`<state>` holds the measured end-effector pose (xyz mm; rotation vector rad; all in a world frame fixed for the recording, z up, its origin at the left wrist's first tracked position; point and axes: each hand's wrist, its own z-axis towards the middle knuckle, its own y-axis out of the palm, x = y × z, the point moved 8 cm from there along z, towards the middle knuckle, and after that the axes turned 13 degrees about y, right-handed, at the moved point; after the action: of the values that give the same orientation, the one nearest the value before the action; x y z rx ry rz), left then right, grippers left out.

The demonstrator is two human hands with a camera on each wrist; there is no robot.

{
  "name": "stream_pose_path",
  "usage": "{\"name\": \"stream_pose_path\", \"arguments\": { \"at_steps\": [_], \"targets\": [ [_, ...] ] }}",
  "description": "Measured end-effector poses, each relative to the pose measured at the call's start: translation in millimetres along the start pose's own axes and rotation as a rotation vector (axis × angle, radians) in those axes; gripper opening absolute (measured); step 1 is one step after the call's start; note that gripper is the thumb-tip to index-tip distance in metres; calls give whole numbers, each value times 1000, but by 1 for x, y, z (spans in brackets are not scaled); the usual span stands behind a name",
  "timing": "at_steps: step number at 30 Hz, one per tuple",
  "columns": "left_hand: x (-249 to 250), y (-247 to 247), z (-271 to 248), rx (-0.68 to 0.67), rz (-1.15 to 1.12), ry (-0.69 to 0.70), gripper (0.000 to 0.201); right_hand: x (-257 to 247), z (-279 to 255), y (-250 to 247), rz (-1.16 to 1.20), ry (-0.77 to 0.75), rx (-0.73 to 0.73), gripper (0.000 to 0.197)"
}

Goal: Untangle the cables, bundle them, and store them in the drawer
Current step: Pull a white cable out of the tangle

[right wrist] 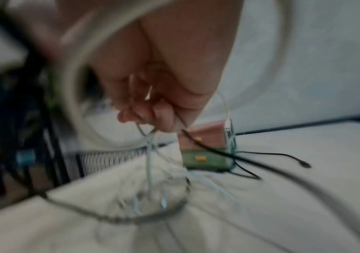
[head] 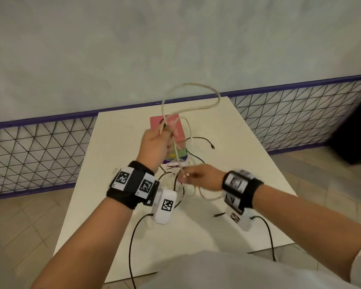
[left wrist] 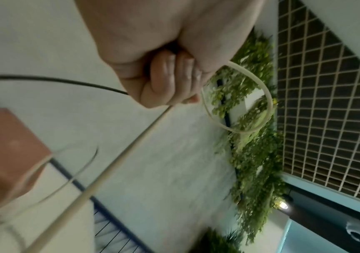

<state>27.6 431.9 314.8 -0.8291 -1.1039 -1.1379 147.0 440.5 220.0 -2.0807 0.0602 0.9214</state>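
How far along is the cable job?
Early. Nothing is bundled or stored. The left hand grips the beige cable lifted in a loop, and the right hand pinches strands over the tangle. Black cables still sprawl on the table. The small drawer unit shows no cables inside.

Cream cable point(head: 196, 88) looped at 12 o'clock; black cable point(head: 200, 139) on white table point(head: 248, 163). Pink box point(head: 176, 127) at centre, green point(head: 181, 152) and purple bands low on it. Wrist bands point(head: 133, 184) black with black-and-white square-code tags. Fence point(head: 40, 147) at 9 o'clock black triangle mesh, purple rail. Wall pale grey-green, floor beige tile.
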Motion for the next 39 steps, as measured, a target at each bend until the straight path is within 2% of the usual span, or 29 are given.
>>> {"name": "stream_pose_path", "arguments": {
  "at_steps": [2, 4, 6, 8, 11, 13, 16, 17, 19, 21, 23, 24, 26, 27, 29, 31, 34, 36, 37, 38, 39],
  "targets": [
    [20, -6, 10, 31, -40, 84, 34, 34, 3, 31, -46, 136, -72, 28],
    [31, -9, 16, 41, -88, 136, 34, 56, 7, 39, -97, 228, -85, 29],
    [29, -9, 19, 13, -100, 136, 31, 62, 13, 28, -230, 243, -26, 36],
    [12, -7, 17, -23, -24, 61, 25, 43, 12, 8, -233, 199, 42, 44],
    [-21, 8, 1, -171, 273, -18, 29, 10, 8, -30, 102, 128, 99, 55],
    [-32, 27, -16, -294, 302, 22, 26, -6, 8, -52, 312, 86, 103, 50],
    [-42, 38, -26, -289, 97, -83, 20, -7, 6, -67, 432, 111, 84, 41],
    [-45, 38, -24, -299, 104, -102, 22, -5, 6, -69, 448, 119, 78, 44],
    [-51, 35, -16, -341, 284, -61, 20, -8, 4, -78, 475, 94, 83, 48],
    [-57, 27, -13, -359, 478, -17, 8, -14, 1, -94, 655, 29, 71, 45],
    [-65, 15, -13, -308, 541, -33, 13, -21, -4, -108, 845, -23, 33, 45],
    [-66, 10, -13, -269, 495, -44, 27, -23, -5, -111, 863, -21, 28, 49],
    [-66, 6, -10, -195, 307, -60, 55, -29, -5, -109, 771, 4, 28, 59],
    [-64, 10, -9, -199, 252, -70, 58, -33, -4, -105, 730, 8, 11, 62],
    [-52, 24, -8, -276, 245, -22, 44, -43, -2, -96, 760, -17, -58, 64],
    [-43, 29, -7, -267, 273, 26, 28, -54, -7, -105, 966, -99, -106, 62],
    [-42, 20, -8, -184, 276, 6, 18, -55, -15, -152, 1399, -276, -4, 38],
    [-43, 11, -5, -119, 254, -25, 18, -39, -11, -166, 1562, -266, 78, 21],
    [-42, 8, -4, -84, 237, -44, 18, -31, -4, -160, 1546, -215, 81, 20],
    [-39, 6, -2, -49, 223, -61, 19, -25, 2, -148, 1429, -143, 90, 22],
    [-37, 5, 0, -26, 219, -72, 22, -20, 7, -131, 1191, -73, 112, 24]
  ]
}}
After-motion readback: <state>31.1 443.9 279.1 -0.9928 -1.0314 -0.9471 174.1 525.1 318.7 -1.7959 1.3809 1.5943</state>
